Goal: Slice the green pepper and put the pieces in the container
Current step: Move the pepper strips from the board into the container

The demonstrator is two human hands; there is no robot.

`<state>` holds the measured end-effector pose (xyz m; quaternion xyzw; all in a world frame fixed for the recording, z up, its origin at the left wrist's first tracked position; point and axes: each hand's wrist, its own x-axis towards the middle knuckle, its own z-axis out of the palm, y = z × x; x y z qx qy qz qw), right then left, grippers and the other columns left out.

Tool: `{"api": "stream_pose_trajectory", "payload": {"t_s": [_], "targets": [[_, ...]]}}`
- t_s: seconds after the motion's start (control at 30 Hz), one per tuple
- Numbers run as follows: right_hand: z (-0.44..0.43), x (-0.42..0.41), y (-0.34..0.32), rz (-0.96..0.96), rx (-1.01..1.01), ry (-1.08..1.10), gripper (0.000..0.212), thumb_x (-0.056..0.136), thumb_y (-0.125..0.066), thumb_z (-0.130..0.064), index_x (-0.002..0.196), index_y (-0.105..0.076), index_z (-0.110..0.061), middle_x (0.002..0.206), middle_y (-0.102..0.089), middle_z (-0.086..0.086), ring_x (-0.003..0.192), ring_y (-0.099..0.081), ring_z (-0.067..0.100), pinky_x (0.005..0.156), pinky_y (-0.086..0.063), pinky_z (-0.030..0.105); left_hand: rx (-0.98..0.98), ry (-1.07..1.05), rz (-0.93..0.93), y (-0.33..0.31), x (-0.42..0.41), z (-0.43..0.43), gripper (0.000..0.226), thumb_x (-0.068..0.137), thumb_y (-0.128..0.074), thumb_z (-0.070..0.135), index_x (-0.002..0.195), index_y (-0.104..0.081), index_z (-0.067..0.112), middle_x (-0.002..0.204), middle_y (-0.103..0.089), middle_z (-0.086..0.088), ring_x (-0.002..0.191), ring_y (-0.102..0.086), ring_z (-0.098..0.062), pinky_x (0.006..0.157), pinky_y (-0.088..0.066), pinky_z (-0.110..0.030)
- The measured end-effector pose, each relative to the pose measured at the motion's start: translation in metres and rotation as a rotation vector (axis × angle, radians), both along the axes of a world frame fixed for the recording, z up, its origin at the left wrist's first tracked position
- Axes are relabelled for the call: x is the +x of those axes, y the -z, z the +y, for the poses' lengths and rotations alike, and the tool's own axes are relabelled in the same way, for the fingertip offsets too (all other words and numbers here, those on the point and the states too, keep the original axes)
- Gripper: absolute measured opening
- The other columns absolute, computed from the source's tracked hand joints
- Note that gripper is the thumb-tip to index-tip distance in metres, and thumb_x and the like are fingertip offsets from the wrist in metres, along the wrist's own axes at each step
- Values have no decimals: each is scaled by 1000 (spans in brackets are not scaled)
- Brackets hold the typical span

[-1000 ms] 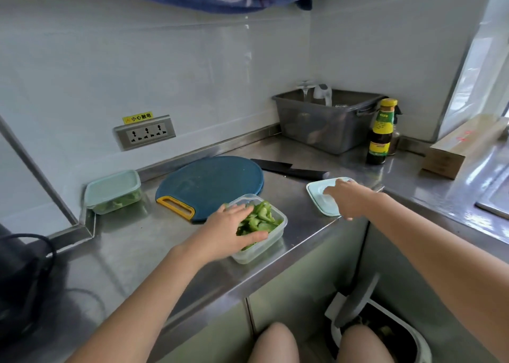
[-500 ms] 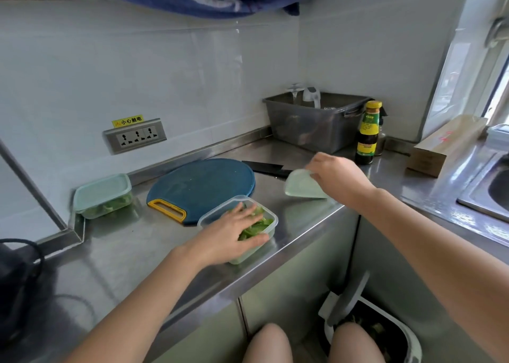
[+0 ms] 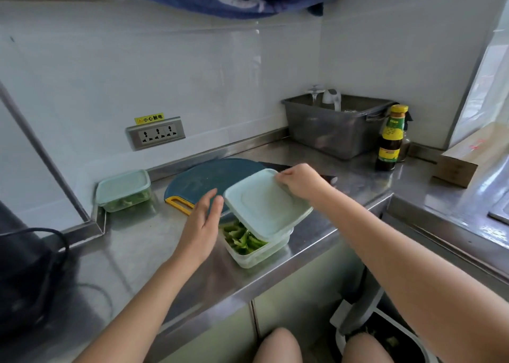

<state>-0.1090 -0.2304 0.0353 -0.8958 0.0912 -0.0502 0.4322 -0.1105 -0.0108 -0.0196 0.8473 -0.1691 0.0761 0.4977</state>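
Note:
A clear plastic container (image 3: pixel 259 255) stands near the counter's front edge, filled with green pepper slices (image 3: pixel 242 238). My right hand (image 3: pixel 301 182) pinches the far edge of a pale green lid (image 3: pixel 264 203) and holds it tilted over the container, covering its right part. My left hand (image 3: pixel 202 225) hovers with straight fingers just left of the lid and container, touching neither as far as I can see. Behind them lies the round blue cutting board (image 3: pixel 209 176) with a yellow handle. A dark knife (image 3: pixel 278 166) lies past the board, mostly hidden by my right hand.
A second lidded container (image 3: pixel 124 189) with green pieces sits at the left by the wall. A grey tub (image 3: pixel 333 127), a sauce bottle (image 3: pixel 391 139) and a cardboard box (image 3: pixel 465 159) stand at the back right. A black appliance with cable (image 3: pixel 24 263) is at left. A bin (image 3: pixel 385 338) stands below.
My right hand lifted the lid off the counter and brought it left over the container. My left hand came off the container and moved to its left side.

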Motion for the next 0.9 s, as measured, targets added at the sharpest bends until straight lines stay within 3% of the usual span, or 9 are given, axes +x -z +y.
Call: {"api": "stream_pose_trajectory", "payload": {"t_s": [0.1, 0.17, 0.3, 0.5, 0.73, 0.83, 0.9], "targets": [[23, 5, 21, 44, -46, 17, 30, 94, -51, -27, 81, -65, -3, 67, -53, 5, 71, -48, 21, 56, -36, 24, 0, 21, 103, 3, 0, 4, 72, 86, -33, 58, 146, -30, 18, 150, -33, 4, 137, -30, -10, 105, -21, -20], [32, 7, 29, 25, -148, 57, 40, 94, -51, -24, 58, -47, -6, 53, -39, 3, 65, -40, 24, 45, -30, 24, 42, 25, 177, 8, 2, 4, 66, 90, -47, 49, 145, -30, 18, 148, -35, 4, 134, -34, -12, 102, -26, -21], [41, 8, 38, -56, -208, 64, 49, 93, -47, -14, 48, -29, -14, 58, -32, 6, 73, -32, 23, 57, -27, 27, 113, -16, 166, 19, 4, 2, 55, 93, -54, 31, 142, -34, 18, 141, -45, -2, 126, -45, -17, 98, -36, -26], [39, 6, 53, -83, -279, 64, 44, 91, -41, -7, 50, -27, -14, 64, -28, 0, 73, -38, 25, 61, -28, 27, 191, -18, 168, 22, 10, -2, 50, 98, -43, 27, 145, -30, 16, 149, -34, -4, 137, -32, -19, 109, -27, -30], [38, 8, 63, -13, -270, 72, 36, 92, -36, -7, 57, -34, -14, 84, -44, 9, 74, -43, 27, 64, -31, 27, 215, 27, 203, 23, 23, -1, 39, 96, -47, 24, 135, -44, 19, 127, -54, -1, 112, -52, -17, 86, -38, -24], [40, 12, 66, 13, -250, 85, 18, 90, -36, -5, 76, -48, -8, 91, -44, 8, 79, -47, 29, 67, -35, 28, 294, 48, 185, 20, 27, -2, 46, 97, -47, 22, 142, -37, 17, 142, -46, -4, 124, -46, -17, 97, -35, -23], [42, 15, 68, 33, -227, 50, 25, 90, -35, -5, 102, -57, -5, 102, -47, 11, 93, -53, 33, 72, -39, 29, 442, 78, 136, 15, 27, -6, 49, 100, -40, 19, 147, -28, 20, 155, -24, -4, 139, -30, -20, 108, -25, -27]]}}
